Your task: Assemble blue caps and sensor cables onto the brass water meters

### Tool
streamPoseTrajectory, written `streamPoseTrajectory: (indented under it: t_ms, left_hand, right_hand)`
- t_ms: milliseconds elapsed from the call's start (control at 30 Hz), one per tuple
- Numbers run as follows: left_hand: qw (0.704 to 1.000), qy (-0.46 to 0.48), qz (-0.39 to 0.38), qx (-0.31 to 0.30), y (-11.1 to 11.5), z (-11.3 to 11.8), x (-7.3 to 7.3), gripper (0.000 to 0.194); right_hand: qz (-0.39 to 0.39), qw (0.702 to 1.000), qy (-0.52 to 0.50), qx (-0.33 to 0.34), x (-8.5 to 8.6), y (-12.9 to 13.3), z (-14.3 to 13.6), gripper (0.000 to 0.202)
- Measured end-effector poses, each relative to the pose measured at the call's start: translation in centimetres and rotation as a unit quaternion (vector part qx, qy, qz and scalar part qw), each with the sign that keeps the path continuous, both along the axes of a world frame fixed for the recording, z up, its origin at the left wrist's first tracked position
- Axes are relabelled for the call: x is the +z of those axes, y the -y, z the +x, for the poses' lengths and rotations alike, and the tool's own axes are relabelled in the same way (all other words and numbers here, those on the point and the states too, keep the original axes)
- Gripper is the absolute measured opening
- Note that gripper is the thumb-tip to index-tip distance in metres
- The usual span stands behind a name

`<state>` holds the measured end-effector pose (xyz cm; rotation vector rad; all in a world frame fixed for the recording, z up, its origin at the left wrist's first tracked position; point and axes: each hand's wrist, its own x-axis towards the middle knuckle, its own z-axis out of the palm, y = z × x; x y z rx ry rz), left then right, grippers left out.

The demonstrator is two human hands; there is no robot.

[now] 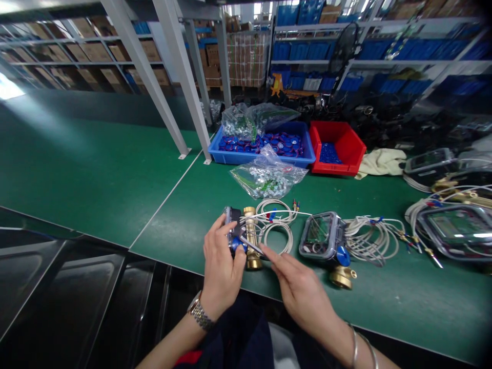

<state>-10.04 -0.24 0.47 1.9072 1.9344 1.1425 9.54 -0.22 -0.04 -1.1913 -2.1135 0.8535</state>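
My left hand (pixel 223 261) is wrapped round a meter with a clear-and-black housing (pixel 232 218), a blue round cap and a brass pipe body (pixel 250 230), near the bench's front edge. My right hand (pixel 302 284) grips a thin metal tool (pixel 251 246), whose far end reaches the meter beside the blue cap; its tip is too small to make out. Coiled white cables (pixel 279 233) lie just right of the brass body. Further right sits a second meter (pixel 321 236) with a clear lid, blue cap and brass fitting.
Behind are a clear bag of small parts (pixel 269 177), a blue tray (pixel 261 156) of blue caps, and a red bin (pixel 336 166). More meters (pixel 457 228) and cables lie right. Grey posts (pixel 184 77) stand on the green bench (pixel 96 195) at the left.
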Motion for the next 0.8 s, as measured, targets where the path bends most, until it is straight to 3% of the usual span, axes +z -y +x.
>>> streamPoseTrajectory:
  t_ms: [233,367,500,667,800]
  left_hand:
    - [1.000,0.007,0.004,0.000,0.1,0.0,0.0,0.044]
    - [1.000,0.006,0.000,0.005,0.2,0.0,0.0,0.044]
    - [1.000,0.001,-0.002,0.006,0.2,0.1,-0.1,0.047]
    - [1.000,0.011,-0.005,0.015,0.2,0.0,-0.2,0.046]
    - [0.998,0.059,-0.010,-0.019,0.4,-0.5,-0.3,0.050]
  right_hand:
    - [0.001,1.000,0.023,0.019,0.3,-0.6,0.3,0.050]
    - [0.021,0.999,-0.015,-0.018,0.5,-0.7,0.2,0.051]
    - [0.015,0.999,0.029,-0.003,0.7,-0.3,0.3,0.051]
    - [0.031,0.999,-0.017,-0.020,0.9,0.3,0.2,0.052]
    - [0.006,1.000,-0.012,-0.010,0.2,0.3,-0.1,0.049]
